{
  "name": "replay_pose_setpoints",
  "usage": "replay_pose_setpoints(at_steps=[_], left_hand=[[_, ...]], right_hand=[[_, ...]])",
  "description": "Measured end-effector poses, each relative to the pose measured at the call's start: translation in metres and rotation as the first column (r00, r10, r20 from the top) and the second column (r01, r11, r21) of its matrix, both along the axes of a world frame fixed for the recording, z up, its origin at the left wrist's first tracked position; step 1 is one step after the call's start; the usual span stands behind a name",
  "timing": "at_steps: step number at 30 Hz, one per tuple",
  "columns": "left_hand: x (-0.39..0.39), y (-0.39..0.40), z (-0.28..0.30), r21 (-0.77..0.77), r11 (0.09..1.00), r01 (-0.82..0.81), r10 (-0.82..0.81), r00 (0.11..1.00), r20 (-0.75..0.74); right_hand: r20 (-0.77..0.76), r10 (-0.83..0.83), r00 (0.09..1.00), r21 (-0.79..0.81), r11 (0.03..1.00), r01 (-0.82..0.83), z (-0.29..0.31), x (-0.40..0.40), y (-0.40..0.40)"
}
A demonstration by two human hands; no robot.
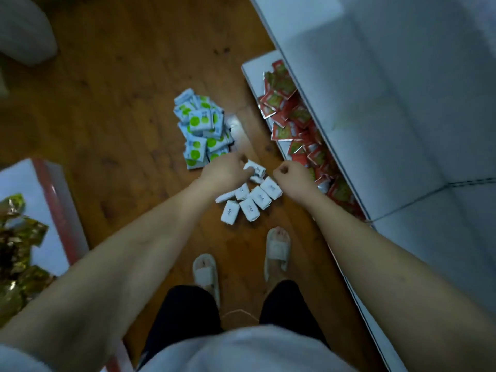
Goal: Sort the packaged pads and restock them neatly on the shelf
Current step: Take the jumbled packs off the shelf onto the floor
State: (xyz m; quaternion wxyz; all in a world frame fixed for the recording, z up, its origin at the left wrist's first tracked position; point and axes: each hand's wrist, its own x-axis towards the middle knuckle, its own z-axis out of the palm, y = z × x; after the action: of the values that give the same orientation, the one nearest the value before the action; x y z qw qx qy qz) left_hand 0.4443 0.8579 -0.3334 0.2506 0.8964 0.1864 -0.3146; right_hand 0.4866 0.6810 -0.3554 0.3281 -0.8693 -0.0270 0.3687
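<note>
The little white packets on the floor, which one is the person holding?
The top white packet, pinched by the left hand. The other white packets lie loose on the floor below it.

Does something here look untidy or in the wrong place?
Yes. The red packets lie jumbled on the low shelf, not in rows. The green-dotted packs and white packs sit heaped on the wooden floor, not yet shelved.

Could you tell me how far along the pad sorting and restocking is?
Done: red packets fill the low shelf, loosely rather than neatly. In hand: the left hand grips a white packet; the right hand is fisted, seemingly empty. Left: the white packets and green-dot packets on the floor.
</note>
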Motion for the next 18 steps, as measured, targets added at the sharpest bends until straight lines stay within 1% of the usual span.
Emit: replay_pose_setpoints(at_steps=[3, 5, 7, 10, 13, 18], left_hand=[[-0.026, -0.014, 0.051, -0.050, 0.998, 0.047, -0.042, 0.995, 0.096], [-0.045, -0.020, 0.080, -0.073, 0.991, 0.110, -0.097, 0.982, 0.164], [-0.063, -0.020, 0.103, -0.075, 0.980, 0.183, -0.163, 0.962, 0.221], [-0.090, -0.015, 0.137, -0.095, 0.960, 0.262, -0.224, 0.927, 0.300], [-0.100, -0.014, 0.182, -0.015, 0.917, 0.398, -0.362, 0.849, 0.384], [-0.102, -0.038, 0.262, 0.125, 0.812, 0.570, -0.548, 0.672, 0.499]], right_hand=[[0.057, -0.007, 0.998, -0.051, 0.999, 0.010, 0.061, -0.033, -0.010], [0.099, -0.055, 0.994, -0.074, 0.995, 0.062, 0.095, -0.061, -0.015], [0.146, -0.103, 0.984, -0.080, 0.990, 0.116, 0.120, -0.090, -0.015], [0.154, -0.128, 0.980, -0.129, 0.981, 0.148, 0.155, -0.130, -0.011], [0.238, -0.212, 0.948, -0.141, 0.958, 0.250, 0.197, -0.158, -0.007], [0.418, -0.305, 0.856, -0.125, 0.914, 0.386, 0.280, -0.187, -0.028]])
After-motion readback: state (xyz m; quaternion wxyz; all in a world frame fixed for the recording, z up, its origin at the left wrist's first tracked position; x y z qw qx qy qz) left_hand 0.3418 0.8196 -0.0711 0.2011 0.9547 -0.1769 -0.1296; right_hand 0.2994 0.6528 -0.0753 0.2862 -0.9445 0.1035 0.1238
